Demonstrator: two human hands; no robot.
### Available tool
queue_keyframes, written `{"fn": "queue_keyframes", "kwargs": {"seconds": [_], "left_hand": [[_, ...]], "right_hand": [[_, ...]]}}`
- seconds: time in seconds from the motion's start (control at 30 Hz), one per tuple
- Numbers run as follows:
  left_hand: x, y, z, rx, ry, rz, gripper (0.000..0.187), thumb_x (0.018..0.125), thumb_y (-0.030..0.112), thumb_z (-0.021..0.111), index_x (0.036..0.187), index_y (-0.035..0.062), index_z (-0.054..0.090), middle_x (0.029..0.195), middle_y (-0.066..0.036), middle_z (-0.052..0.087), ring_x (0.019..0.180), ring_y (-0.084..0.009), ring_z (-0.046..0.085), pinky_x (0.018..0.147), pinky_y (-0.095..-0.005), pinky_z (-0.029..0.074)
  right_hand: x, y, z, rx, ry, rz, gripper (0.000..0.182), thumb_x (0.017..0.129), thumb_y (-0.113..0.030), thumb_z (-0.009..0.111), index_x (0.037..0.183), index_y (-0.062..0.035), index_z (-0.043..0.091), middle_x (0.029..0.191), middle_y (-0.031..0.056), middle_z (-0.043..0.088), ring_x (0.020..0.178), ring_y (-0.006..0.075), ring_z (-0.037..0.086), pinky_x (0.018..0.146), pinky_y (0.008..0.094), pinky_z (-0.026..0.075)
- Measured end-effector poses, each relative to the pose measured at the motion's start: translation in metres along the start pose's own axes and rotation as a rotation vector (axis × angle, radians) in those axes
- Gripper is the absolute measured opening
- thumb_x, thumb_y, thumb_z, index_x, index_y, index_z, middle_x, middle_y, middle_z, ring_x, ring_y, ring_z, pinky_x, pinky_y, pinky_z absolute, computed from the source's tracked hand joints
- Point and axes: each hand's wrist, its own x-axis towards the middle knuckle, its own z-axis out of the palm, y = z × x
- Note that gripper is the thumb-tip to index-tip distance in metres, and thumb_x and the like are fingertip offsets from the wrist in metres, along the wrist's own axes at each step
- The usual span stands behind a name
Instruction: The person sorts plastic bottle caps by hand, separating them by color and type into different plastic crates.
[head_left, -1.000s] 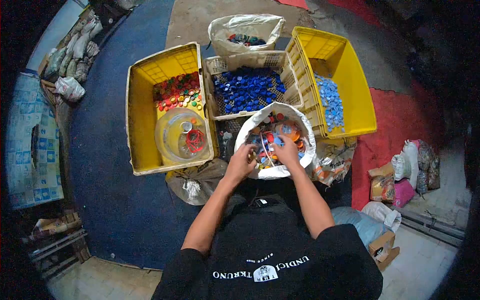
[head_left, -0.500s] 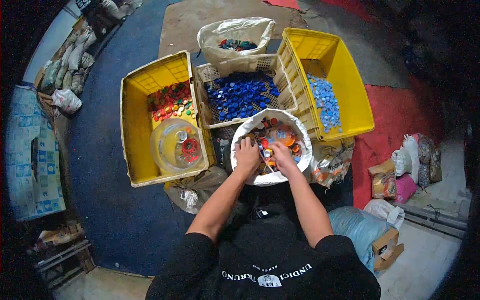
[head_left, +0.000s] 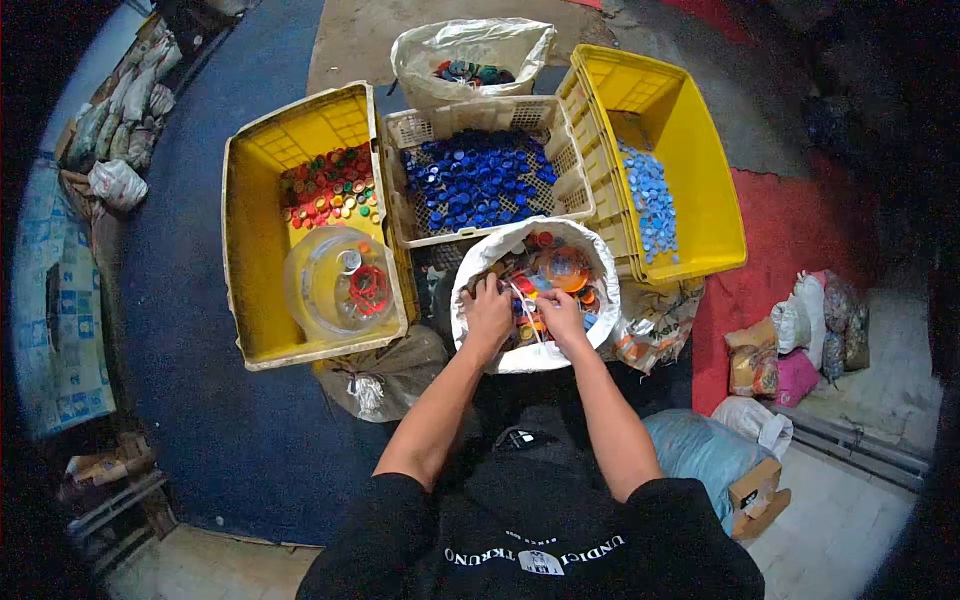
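Both hands are inside a white sack of mixed plastic caps. My left hand rests on the caps at the sack's left side, fingers bent and somewhat apart, with nothing visible in its grasp. On the right, my right hand has its thumb and fingers pinched together low over the pile; what lies between them is too small to name. A thin white strip crosses the caps between the two hands. Beyond the fingers sits a round orange lid.
A white crate of blue caps stands behind the sack. To the left, a yellow bin holds red caps and a clear round tub. Light-blue caps lie in the right yellow bin. Another sack stands behind.
The whole view has shifted slightly. My right hand has moved a little lower over the caps, and the white strip shows more plainly. My left hand stays at the sack's left side.
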Motion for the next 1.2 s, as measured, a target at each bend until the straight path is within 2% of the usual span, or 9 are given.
{"fn": "queue_keyframes", "kwargs": {"seconds": [0.17,0.23,0.3,0.37,0.4,0.63,0.7,1.03,1.2], "left_hand": [[-0.025,-0.016,-0.053,-0.412,0.201,0.137,0.023,0.067,0.010,0.074,0.088,0.0058,0.066,0.114,-0.014,0.052,0.104,-0.0303,0.055,0.088,-0.0446,0.044],[-0.045,-0.020,-0.083,-0.841,0.085,0.072,0.022,0.069,0.007,0.074,0.087,0.0014,0.063,0.101,-0.015,0.059,0.087,-0.0270,0.062,0.070,-0.0354,0.050],[-0.064,-0.033,-0.097,-0.794,0.075,0.052,0.020,0.071,0.007,0.074,0.086,0.0001,0.063,0.092,-0.015,0.061,0.077,-0.0256,0.063,0.065,-0.0343,0.050],[-0.085,-0.038,-0.104,-0.745,0.072,0.017,0.019,0.073,0.007,0.074,0.085,-0.0012,0.062,0.082,-0.015,0.064,0.068,-0.0241,0.064,0.059,-0.0332,0.050],[-0.092,-0.038,-0.107,-0.795,0.050,-0.072,0.018,0.074,0.007,0.074,0.084,-0.0014,0.062,0.076,-0.014,0.064,0.066,-0.0236,0.064,0.060,-0.0328,0.050],[-0.126,-0.038,-0.116,-0.811,0.115,-0.131,0.019,0.075,0.010,0.075,0.081,-0.0013,0.061,0.074,-0.011,0.066,0.067,-0.0212,0.065,0.063,-0.0312,0.049],[-0.133,-0.040,-0.114,-0.845,0.062,-0.208,0.020,0.076,0.012,0.076,0.081,-0.0007,0.061,0.083,-0.009,0.068,0.075,-0.0186,0.064,0.073,-0.0305,0.050],[-0.122,-0.030,-0.102,-0.869,0.011,-0.181,0.024,0.079,0.015,0.075,0.079,-0.0008,0.058,0.077,-0.008,0.066,0.074,-0.0126,0.062,0.071,-0.0298,0.049],[-0.079,0.003,-0.114,-0.998,-0.017,-0.071,0.030,0.083,0.018,0.073,0.084,-0.0008,0.050,0.071,-0.012,0.061,0.064,-0.0130,0.056,0.060,-0.0308,0.047]], "right_hand": [[-0.017,-0.007,-0.002,-0.068,0.101,-0.266,0.022,0.084,-0.017,0.065,0.097,0.0009,0.064,0.083,0.0100,0.064,0.073,0.0150,0.060,0.068,0.0300,0.047],[-0.017,-0.014,0.000,-0.208,-0.106,-0.233,0.022,0.082,-0.016,0.066,0.095,0.0019,0.063,0.081,0.0119,0.064,0.077,0.0147,0.060,0.070,0.0288,0.046],[0.004,0.010,0.021,-0.206,-0.153,-0.201,0.024,0.082,-0.017,0.064,0.098,0.0002,0.065,0.083,0.0153,0.065,0.085,0.0221,0.062,0.076,0.0334,0.048],[0.012,0.002,0.039,-0.593,-0.130,-0.361,0.030,0.083,-0.020,0.059,0.110,-0.0083,0.064,0.088,0.0165,0.066,0.094,0.0319,0.063,0.083,0.0430,0.049],[0.013,-0.004,0.045,-0.585,-0.101,-0.347,0.034,0.082,-0.024,0.058,0.111,-0.0080,0.064,0.105,0.0185,0.064,0.101,0.0361,0.060,0.088,0.0469,0.047],[0.037,-0.026,0.068,-0.857,-0.163,-0.156,0.046,0.079,-0.024,0.060,0.123,-0.0114,0.058,0.117,0.0184,0.058,0.112,0.0353,0.056,0.092,0.0458,0.047],[0.033,-0.020,0.068,-0.824,-0.129,-0.203,0.044,0.079,-0.023,0.059,0.121,-0.0119,0.058,0.118,0.0179,0.057,0.111,0.0356,0.056,0.091,0.0458,0.047],[-0.025,-0.035,-0.007,-0.152,-0.069,-0.330,0.042,0.082,-0.033,0.068,0.112,-0.0050,0.065,0.101,0.0170,0.067,0.096,0.0315,0.064,0.085,0.0397,0.048],[-0.045,-0.038,-0.052,-0.021,-0.018,-0.503,0.035,0.080,-0.027,0.074,0.105,-0.0042,0.066,0.089,0.0076,0.066,0.082,0.0143,0.059,0.075,0.0293,0.048]]}}
